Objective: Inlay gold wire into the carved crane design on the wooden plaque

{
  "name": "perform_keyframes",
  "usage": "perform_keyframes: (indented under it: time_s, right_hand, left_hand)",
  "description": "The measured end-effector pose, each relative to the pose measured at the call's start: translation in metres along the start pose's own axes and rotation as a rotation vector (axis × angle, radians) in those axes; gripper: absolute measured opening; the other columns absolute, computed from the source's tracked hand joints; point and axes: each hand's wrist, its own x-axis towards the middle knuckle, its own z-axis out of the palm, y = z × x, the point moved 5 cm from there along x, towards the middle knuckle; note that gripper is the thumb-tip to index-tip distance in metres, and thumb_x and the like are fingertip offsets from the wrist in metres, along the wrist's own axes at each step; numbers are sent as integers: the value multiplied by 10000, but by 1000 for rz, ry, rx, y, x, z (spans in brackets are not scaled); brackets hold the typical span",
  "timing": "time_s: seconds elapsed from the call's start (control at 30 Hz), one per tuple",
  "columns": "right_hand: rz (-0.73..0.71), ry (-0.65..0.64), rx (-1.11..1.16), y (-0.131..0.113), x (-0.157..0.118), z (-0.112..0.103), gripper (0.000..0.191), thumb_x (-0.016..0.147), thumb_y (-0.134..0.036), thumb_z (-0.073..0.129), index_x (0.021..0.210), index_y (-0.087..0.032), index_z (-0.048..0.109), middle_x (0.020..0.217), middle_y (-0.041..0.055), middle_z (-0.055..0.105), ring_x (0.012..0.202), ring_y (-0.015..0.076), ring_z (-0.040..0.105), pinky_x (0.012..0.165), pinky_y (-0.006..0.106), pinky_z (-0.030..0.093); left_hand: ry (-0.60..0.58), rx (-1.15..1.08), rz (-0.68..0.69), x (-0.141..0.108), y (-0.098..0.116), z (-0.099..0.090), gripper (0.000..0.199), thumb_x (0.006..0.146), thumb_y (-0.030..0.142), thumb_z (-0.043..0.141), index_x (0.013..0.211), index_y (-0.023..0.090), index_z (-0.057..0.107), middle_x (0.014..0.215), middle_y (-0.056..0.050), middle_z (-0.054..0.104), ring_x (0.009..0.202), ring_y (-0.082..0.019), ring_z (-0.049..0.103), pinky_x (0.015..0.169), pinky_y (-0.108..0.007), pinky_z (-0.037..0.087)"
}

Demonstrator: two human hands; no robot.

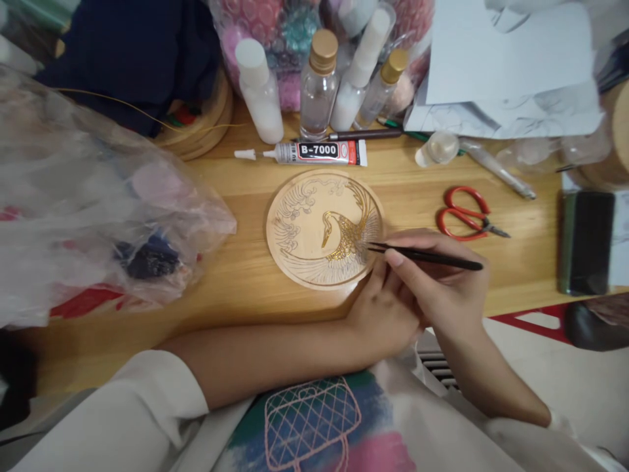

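A round wooden disc (309,226) lies on the table, with a bird, clouds and feathers drawn in dark lines. Gold wire follows the bird's neck, head and part of its body. My right hand (449,282) is closed around black tweezers (432,256), whose tips point left over the wing by the disc's right side. Below it, my left hand (386,318) lies with bent fingers against the disc's lower right edge; my right hand partly covers those fingers. Whatever sits between the tweezer tips is too small to make out.
Behind the disc lie a B-7000 glue tube (319,152) and a dark pen (366,134), near several bottles (318,92). Red-handled scissors (464,213) and a phone (586,242) are on the right. A plastic bag (108,216) covers the left side.
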Motion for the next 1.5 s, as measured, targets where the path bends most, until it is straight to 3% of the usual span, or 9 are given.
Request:
perform_keyframes:
  time_s: [0.17, 0.47, 0.6, 0.67, 0.77, 0.87, 1.0, 1.17, 1.5]
  right_hand:
    - [3, 62, 51, 13, 0, -3, 112, 826, -178, 738, 901, -260, 730, 823, -24, 732, 745, 114, 699, 687, 224, 584]
    - [-19, -28, 107, 12, 10, 4, 62, 830, -209, 724, 889, -228, 729, 840, -8, 732, 759, 118, 702, 686, 227, 588]
    - [-41, 76, 146, 12, 11, -10, 76, 821, -255, 751, 889, -227, 733, 846, 3, 743, 747, 132, 717, 677, 248, 607]
    - [-76, 133, 110, 9, 6, -14, 86, 795, -236, 775, 870, -224, 736, 830, 2, 751, 741, 135, 722, 672, 247, 611]
    - [-87, 206, 54, 6, -8, -11, 106, 786, -172, 773, 870, -227, 741, 804, -14, 758, 709, 117, 719, 647, 217, 603]
    - [-86, 253, 19, 4, -27, 3, 166, 807, -139, 751, 937, -242, 745, 835, -24, 769, 734, 105, 724, 674, 206, 606]
    - [-105, 298, -41, 4, -44, 21, 278, 834, -108, 714, 1069, -255, 735, 976, 10, 777, 859, 140, 735, 790, 283, 619]
    - [-204, 309, -179, -1, -49, 31, 280, 834, -71, 690, 1056, -238, 721, 1004, 40, 767, 955, 175, 722, 872, 348, 609]
    - [-281, 247, -248, -4, -49, 37, 310, 819, -38, 685, 1069, -220, 701, 995, 62, 762, 917, 177, 726, 837, 347, 606]
  left_hand:
    - [-10, 31, -46, 1, -2, -5, 574, 962, 444, 496, 1414, 93, 548, 1440, -169, 566, 1366, -367, 460, 1172, -533, 275]
    - [0, 94, -52, 0, -4, -8, 595, 955, 513, 516, 1370, 94, 587, 1449, -179, 558, 1332, -372, 505, 1165, -562, 295]
    - [119, 194, 37, -20, -13, -33, 623, 903, 541, 609, 1363, 121, 582, 1451, -149, 562, 1371, -357, 476, 1166, -529, 319]
    - [170, 239, 150, -37, -23, -49, 560, 936, 496, 576, 1340, 107, 586, 1422, -143, 588, 1366, -323, 485, 1167, -494, 331]
    - [275, 253, 176, -58, -52, -75, 484, 988, 468, 487, 1229, 75, 634, 1298, -164, 669, 1281, -309, 563, 1126, -480, 383]
    - [305, 300, 159, -66, -78, -85, 385, 988, 409, 506, 1134, 88, 661, 1207, -167, 710, 1216, -308, 612, 1067, -474, 436]
    - [305, 281, 164, -67, -92, -82, 356, 980, 390, 518, 1122, 98, 664, 1210, -185, 703, 1199, -331, 620, 1026, -515, 467]
    - [248, 205, 137, -67, -96, -78, 344, 968, 366, 547, 1163, 106, 661, 1264, -205, 667, 1235, -358, 590, 1031, -552, 457]
    - [153, 188, 76, -67, -100, -74, 441, 973, 394, 542, 1306, 110, 602, 1393, -250, 568, 1302, -397, 540, 1038, -561, 462]
